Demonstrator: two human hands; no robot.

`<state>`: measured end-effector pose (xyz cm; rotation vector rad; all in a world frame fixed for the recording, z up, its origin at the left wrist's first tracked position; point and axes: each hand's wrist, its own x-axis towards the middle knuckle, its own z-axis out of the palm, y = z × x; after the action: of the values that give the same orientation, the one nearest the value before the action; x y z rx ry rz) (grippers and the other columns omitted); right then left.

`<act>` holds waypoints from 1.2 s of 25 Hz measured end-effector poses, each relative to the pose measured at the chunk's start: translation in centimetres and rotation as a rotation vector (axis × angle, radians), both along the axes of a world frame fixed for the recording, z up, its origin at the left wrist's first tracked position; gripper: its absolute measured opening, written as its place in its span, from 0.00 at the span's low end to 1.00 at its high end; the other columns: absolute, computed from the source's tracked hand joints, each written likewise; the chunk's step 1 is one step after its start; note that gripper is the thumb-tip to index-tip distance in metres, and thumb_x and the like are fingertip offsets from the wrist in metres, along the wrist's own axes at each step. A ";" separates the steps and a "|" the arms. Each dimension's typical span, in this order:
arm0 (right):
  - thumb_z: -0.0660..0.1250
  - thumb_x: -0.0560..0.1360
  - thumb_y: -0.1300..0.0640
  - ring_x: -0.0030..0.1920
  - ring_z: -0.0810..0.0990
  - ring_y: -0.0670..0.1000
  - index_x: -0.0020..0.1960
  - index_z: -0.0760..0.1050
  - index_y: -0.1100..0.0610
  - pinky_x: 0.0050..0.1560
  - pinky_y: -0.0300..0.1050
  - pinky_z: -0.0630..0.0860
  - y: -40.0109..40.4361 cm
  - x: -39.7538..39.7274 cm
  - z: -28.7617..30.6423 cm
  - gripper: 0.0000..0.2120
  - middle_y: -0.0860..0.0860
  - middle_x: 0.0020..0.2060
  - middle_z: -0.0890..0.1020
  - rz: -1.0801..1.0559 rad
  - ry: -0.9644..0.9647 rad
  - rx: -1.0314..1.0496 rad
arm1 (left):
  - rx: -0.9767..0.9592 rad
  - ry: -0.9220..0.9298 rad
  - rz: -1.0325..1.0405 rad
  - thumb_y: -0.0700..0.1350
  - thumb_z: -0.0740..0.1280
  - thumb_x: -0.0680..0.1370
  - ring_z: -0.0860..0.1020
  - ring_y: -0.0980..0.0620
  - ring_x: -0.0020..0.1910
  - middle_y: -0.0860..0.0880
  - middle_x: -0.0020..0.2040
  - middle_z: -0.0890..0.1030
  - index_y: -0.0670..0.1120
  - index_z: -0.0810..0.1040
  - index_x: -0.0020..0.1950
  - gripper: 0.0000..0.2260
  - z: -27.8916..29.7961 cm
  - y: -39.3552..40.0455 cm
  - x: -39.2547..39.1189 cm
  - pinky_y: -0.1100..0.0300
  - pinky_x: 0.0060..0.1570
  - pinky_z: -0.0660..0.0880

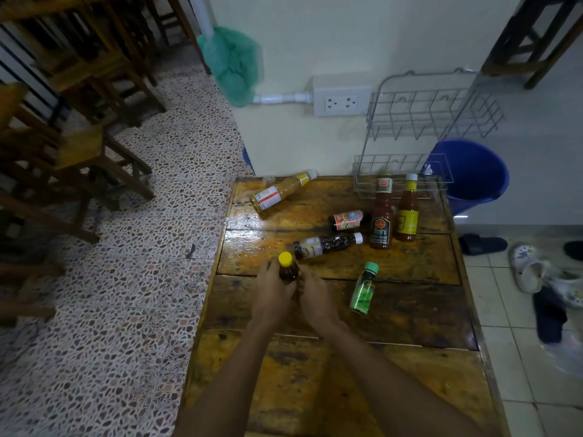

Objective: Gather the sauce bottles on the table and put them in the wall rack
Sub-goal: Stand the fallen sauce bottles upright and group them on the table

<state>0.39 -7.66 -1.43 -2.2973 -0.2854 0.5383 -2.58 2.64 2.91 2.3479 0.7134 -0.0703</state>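
Note:
A dark bottle with a yellow cap [286,267] stands upright between my hands. My left hand [272,293] is wrapped around its left side and my right hand [315,298] touches its right side. On the wooden table [394,310] lie a dark bottle with a white cap [326,244], a small labelled bottle [347,220], a long orange bottle [280,191] and a green bottle [364,288]. Two red sauce bottles [382,216] [408,212] stand upright at the back. The two-tier wire rack [432,121] hangs on the wall above them, with nothing in it.
A blue bucket [473,175] stands on the floor right of the table's far corner. Sandals and shoes [536,272] lie on the tiled floor at right. Wooden chairs [79,121] fill the left. A wall socket [342,99] is left of the rack.

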 end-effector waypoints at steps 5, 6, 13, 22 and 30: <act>0.66 0.78 0.65 0.57 0.84 0.55 0.71 0.67 0.39 0.53 0.59 0.84 1.8 0.4 -0.9 0.29 0.52 0.61 0.83 0.027 0.042 0.051 | -0.039 -0.068 -0.023 0.45 0.75 0.75 0.77 0.50 0.55 0.50 0.56 0.76 0.47 0.75 0.63 0.19 -0.9 2.7 -0.4 0.59 0.52 0.75; 0.66 0.78 0.65 0.57 0.84 0.55 0.71 0.67 0.39 0.54 0.58 0.84 1.9 0.4 -1.1 0.28 0.52 0.61 0.83 0.025 0.049 0.048 | -0.034 -0.065 -0.040 0.45 0.75 0.75 0.77 0.51 0.55 0.50 0.56 0.76 0.47 0.75 0.64 0.19 -0.9 2.9 -0.4 0.59 0.52 0.75; 0.68 0.81 0.55 0.61 0.79 0.52 0.67 0.72 0.49 0.56 0.50 0.81 -1.1 0.2 -0.3 0.16 0.50 0.62 0.81 0.035 -0.038 -0.128 | -0.060 0.150 -0.016 0.60 0.72 0.75 0.77 0.51 0.59 0.50 0.61 0.75 0.47 0.71 0.67 0.27 -3.8 3.4 -3.1 0.56 0.50 0.76; 0.72 0.78 0.46 0.49 0.80 0.50 0.70 0.69 0.57 0.41 0.41 0.76 -13.4 2.0 -1.0 0.27 0.53 0.56 0.80 -0.400 0.251 -0.135 | -0.287 0.157 -0.280 0.55 0.63 0.81 0.76 0.50 0.62 0.47 0.65 0.77 0.48 0.71 0.73 0.21 -4.3 -8.8 2.8 0.52 0.59 0.77; 0.76 0.72 0.51 0.52 0.82 0.49 0.67 0.73 0.49 0.51 0.55 0.83 -12.3 3.1 -3.1 0.26 0.46 0.52 0.82 -0.187 0.243 -0.024 | -0.342 0.185 -0.123 0.42 0.73 0.76 0.77 0.48 0.64 0.50 0.65 0.77 0.49 0.76 0.69 0.22 -6.5 -9.7 5.6 0.52 0.64 0.76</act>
<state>3.48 -19.96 -4.54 -2.2241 0.0531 0.7181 2.98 -7.08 -3.54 2.0687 0.5900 -0.4342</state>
